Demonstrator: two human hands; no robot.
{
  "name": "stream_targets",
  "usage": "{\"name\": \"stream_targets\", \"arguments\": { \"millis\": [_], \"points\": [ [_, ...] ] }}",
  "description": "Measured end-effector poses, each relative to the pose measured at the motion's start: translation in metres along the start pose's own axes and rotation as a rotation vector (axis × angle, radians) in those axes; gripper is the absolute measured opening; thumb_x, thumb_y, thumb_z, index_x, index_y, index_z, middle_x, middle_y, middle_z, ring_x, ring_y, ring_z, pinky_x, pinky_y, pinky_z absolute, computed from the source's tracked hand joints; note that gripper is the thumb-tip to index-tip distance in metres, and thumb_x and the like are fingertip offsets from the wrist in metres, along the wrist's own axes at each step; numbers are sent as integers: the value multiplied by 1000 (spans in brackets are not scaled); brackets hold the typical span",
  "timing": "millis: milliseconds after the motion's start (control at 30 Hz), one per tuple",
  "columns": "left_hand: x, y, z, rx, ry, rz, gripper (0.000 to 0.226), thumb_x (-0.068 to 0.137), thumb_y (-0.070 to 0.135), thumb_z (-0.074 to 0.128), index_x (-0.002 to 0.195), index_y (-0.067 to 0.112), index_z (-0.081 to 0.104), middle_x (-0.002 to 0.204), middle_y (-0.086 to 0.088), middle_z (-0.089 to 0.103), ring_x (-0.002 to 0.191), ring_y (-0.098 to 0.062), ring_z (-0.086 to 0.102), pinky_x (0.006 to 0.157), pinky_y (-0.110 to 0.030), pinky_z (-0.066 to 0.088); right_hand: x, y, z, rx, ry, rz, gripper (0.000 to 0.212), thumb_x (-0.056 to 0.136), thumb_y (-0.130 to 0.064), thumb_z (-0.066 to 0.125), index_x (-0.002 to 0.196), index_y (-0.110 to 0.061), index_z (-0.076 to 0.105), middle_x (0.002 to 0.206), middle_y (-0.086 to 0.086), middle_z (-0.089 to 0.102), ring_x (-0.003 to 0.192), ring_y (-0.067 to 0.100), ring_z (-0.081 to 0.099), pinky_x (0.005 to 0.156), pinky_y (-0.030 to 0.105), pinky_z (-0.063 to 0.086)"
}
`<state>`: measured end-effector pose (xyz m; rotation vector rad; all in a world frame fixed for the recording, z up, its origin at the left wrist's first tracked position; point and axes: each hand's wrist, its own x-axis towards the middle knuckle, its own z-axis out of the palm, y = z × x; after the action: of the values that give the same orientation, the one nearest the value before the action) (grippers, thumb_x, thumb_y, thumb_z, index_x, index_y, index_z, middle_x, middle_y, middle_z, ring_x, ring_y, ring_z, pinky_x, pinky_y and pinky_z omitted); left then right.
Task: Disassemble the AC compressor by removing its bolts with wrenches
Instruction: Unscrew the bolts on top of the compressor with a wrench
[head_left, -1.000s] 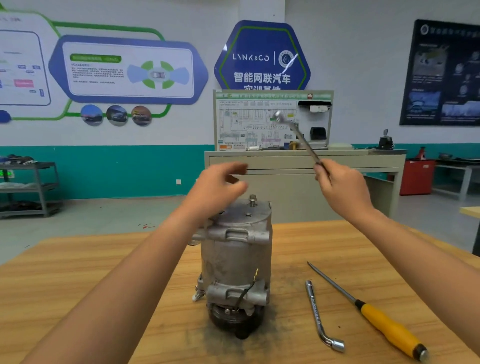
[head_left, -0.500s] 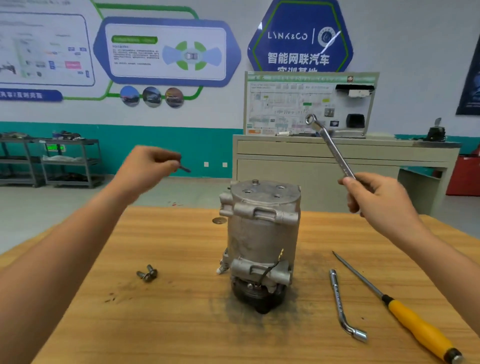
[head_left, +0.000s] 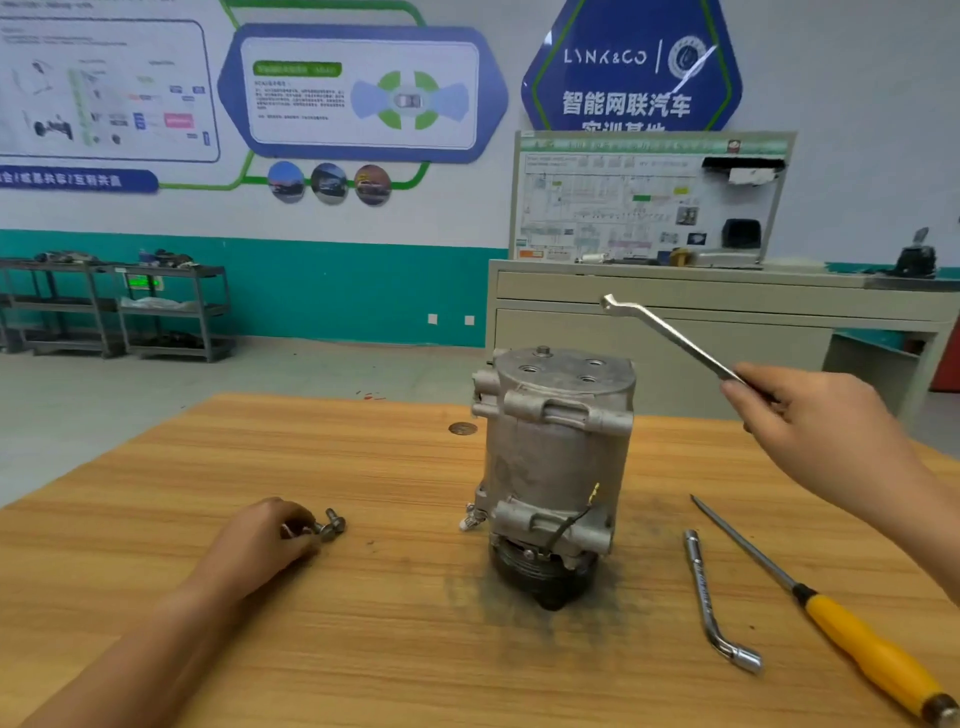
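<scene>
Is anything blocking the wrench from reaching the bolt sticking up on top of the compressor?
Nothing visible. The wrench in the right hand hangs in open air above and right of the compressor, whose top bolt stands exposed. The left hand is away, at the loose bolts on the table.

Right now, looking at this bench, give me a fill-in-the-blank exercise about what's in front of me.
1. The ____ hand grips the wrench in the air.
2. The screwdriver has a ____ handle.
3. The compressor stands ____ on the table.
4. The ____ hand pinches one of the loose bolts down at the table.

Missing words: right; yellow; upright; left.
</scene>
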<state>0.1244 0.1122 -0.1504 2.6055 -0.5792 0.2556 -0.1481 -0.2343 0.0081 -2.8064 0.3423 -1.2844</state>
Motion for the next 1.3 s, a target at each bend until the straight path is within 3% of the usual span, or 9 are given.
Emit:
{"name": "stream_targets", "arguments": {
  "millis": [67,200,300,400,533,667,967,1233,1300],
  "points": [
    [3,11,-2,-102,60,-2,28,84,28,69,110,17,67,112,0,62,77,-10,56,66,-21,39,2,-3,-4,-112,-24,-71,18,90,-17,55,89,-5,69,60,7,63,56,27,57,50,28,38],
    [15,85,-22,-660,158,35,40,91,35,56,127,20,54,120,4,56,98,-13,59,77,-29,48,16,-14,-3,-221,-88,-64,22,93,-23,45,95,-15,66,75,4,63,69,25,56,53,29,35],
    [27,157,-39,-1011,10,126,42,94,42,45,131,22,49,127,5,53,112,-9,51,90,-32,43,25,-23,-2,-255,-114,-45,26,95,-23,42,103,-17,66,85,5,66,77,25,59,57,30,41],
    [32,206,-42,-1216,-175,165,30,95,48,39,113,31,56,115,18,60,109,-6,50,98,-37,38,30,-29,0,-302,-157,-55,27,95,-22,41,107,-18,64,89,5,66,81,26,59,63,33,47],
    [30,224,-37,-1108,-104,183,50,91,41,52,136,23,43,124,9,50,109,-9,48,91,-28,39,37,-35,2,-364,-193,-78,27,94,-19,39,108,-19,63,91,7,66,84,29,59,67,35,50],
    [26,230,-35,-1050,35,158,52,90,35,55,136,17,39,123,4,47,107,-10,46,84,-22,33,40,-40,3,-415,-201,-125,29,95,-17,38,111,-20,61,91,6,64,85,28,59,66,33,48],
    [0,235,-16,-909,296,181,71,86,50,50,144,16,27,128,6,29,116,-3,31,98,-23,27,48,-50,-10,-466,-213,-340,37,93,-16,39,126,-27,54,95,3,63,86,24,59,57,27,37],
    [2,234,-16,-877,327,180,66,92,45,47,147,14,27,146,-3,35,133,-16,34,102,-27,27,69,-51,-17,-489,-326,-507,35,90,-30,38,106,-16,66,58,-5,50,59,17,51,57,27,46],
    [2,233,-17,-886,324,185,64,92,44,49,145,16,30,145,-2,37,130,-15,36,99,-25,28,71,-47,-17,-482,-323,-534,40,92,-35,34,105,-16,67,60,-3,57,56,15,51,57,26,48]
  ]
}}
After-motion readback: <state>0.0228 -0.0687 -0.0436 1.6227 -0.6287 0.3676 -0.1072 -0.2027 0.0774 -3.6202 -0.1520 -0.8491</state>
